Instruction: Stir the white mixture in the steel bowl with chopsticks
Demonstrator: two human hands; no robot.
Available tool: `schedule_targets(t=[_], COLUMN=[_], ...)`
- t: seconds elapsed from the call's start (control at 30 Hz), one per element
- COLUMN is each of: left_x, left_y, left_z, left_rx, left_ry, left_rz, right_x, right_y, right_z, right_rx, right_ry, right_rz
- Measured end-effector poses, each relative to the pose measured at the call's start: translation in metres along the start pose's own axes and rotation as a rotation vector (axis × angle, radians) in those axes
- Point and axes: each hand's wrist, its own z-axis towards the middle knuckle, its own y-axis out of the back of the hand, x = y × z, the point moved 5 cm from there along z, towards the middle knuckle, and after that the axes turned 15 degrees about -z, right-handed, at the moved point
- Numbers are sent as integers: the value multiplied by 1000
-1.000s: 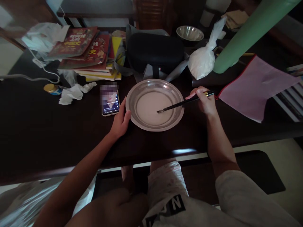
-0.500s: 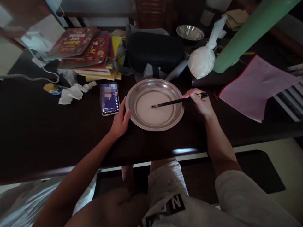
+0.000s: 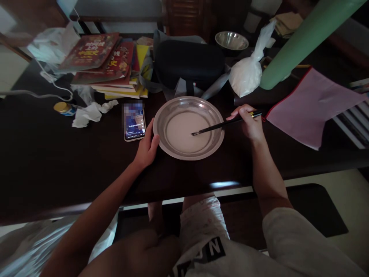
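A shallow metal basin (image 3: 188, 155) stands on the dark table with whitish, cloudy liquid (image 3: 184, 130) in it. My left hand (image 3: 147, 148) grips its left rim, thumb on the near side and fingers along the outer wall. In my right hand (image 3: 249, 121), to the right of the basin, are black chopsticks (image 3: 215, 127) with gold bands near the top. They are held close together and slant down to the left over the rim. Their tips meet the whitish liquid right of its middle.
Left of the basin lies a lit phone (image 3: 134, 121), with crumpled tissue (image 3: 88, 114) and a small jar (image 3: 65, 108) beyond. Behind are stacked books (image 3: 98, 57), a black case (image 3: 188, 61), a tied bag of white powder (image 3: 246, 77) and a green cylinder (image 3: 300, 48). A pink pouch (image 3: 311, 107) lies right.
My right hand has moved a little to the right, drawing the chopstick tips rightward and slightly nearer through the liquid. My left hand and the basin stay put. The phone's picture differs.
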Motion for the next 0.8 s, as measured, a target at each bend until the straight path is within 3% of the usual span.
schedule_targets(t=[0.13, 0.3, 0.47, 0.63, 0.8], left_x=[0, -1, -1, -1, 1], left_y=[0, 0, 0, 0, 0], left_z=[0, 0, 0, 0, 0], left_rx=[-4, 9, 4, 8, 3], left_ry=[1, 14, 16, 9, 10], left_rz=[-4, 6, 7, 12, 14], right_x=[4, 3, 6, 3, 5], right_y=[-7, 0, -7, 0, -7], right_z=[-1, -1, -2, -1, -1], right_rx=[109, 10, 112, 3, 117], right_ry=[51, 14, 56, 11, 70], right_rz=[-64, 0, -47, -17, -45])
